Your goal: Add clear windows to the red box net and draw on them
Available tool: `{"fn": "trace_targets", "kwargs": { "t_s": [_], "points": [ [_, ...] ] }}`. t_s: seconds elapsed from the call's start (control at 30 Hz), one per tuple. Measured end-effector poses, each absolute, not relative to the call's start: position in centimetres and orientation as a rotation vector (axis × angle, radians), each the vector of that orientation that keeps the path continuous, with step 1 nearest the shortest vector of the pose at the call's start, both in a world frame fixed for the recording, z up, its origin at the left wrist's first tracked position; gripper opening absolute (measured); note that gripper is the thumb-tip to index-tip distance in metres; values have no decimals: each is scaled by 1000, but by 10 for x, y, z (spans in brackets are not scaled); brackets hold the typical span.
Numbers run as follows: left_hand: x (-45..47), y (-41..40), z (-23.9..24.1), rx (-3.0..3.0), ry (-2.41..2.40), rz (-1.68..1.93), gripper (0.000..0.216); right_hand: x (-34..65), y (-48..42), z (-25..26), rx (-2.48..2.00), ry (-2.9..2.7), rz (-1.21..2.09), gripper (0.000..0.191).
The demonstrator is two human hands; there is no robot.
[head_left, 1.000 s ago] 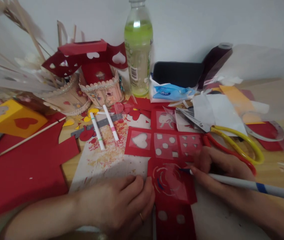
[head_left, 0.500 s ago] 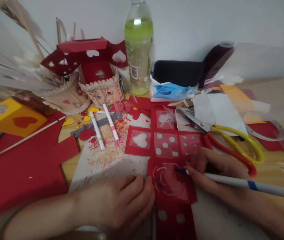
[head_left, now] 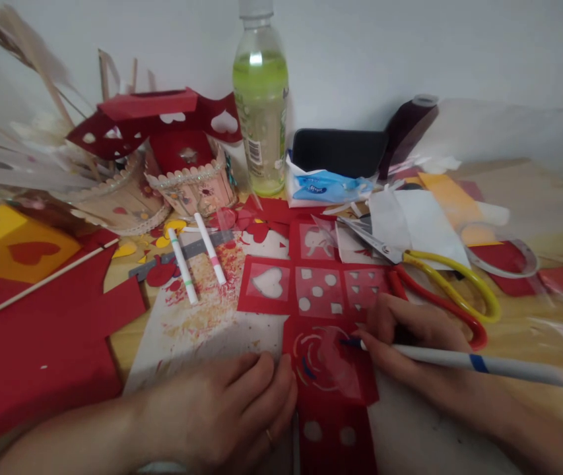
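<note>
A white marker [head_left: 434, 357] with a blue band and blue tip is pinched in my right hand [head_left: 410, 336]. Its tip points at the curved cut-outs in a red paper net [head_left: 328, 389], some of them coloured blue, under a clear film. My left hand [head_left: 241, 409] has its fingers curled together at the left edge of that red net, gripping it there. Other panels of the net carry a heart, dots and small triangles cut out under film. White paper [head_left: 202, 336] lies beneath, smudged red and orange.
Scissors [head_left: 424, 264] with yellow and red handles lie beyond my right hand. Two white markers [head_left: 209, 247] rest at the left. Behind stand a green-drink bottle [head_left: 260, 125], a black phone [head_left: 339, 150] against a tissue pack [head_left: 328, 188], and decorated stick pots [head_left: 195, 188]. A yellow box [head_left: 18, 244] sits left.
The view has turned a little, so everything sits slightly further left in the picture. Both hands keep about the same place on the red net, the marker tip still over the curved cut-outs.
</note>
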State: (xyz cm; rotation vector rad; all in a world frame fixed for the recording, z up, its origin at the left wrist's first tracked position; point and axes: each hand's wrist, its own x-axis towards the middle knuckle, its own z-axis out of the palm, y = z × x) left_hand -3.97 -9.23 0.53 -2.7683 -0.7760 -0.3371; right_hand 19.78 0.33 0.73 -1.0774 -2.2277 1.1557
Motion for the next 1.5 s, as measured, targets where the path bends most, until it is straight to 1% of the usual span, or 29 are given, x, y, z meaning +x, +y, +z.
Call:
{"fn": "trace_targets", "kwargs": {
  "t_s": [0.33, 0.67, 1.17, 1.5],
  "points": [
    [-40, -94, 6, -2785, -772, -304, 30, 196, 3, 11, -1066, -2219, 1166, 27],
    [-40, -93, 7, -2785, -790, -343, 37, 197, 5, 9, -1042, -2218, 1190, 27],
    [-42, -94, 6, -2783, -775, -291, 34, 200, 4, 7, -1003, -2203, 1261, 28],
    [-43, -95, 2, -2777, -769, -337, 34, 199, 4, 8, -983, -2211, 1228, 26]
  ]
}}
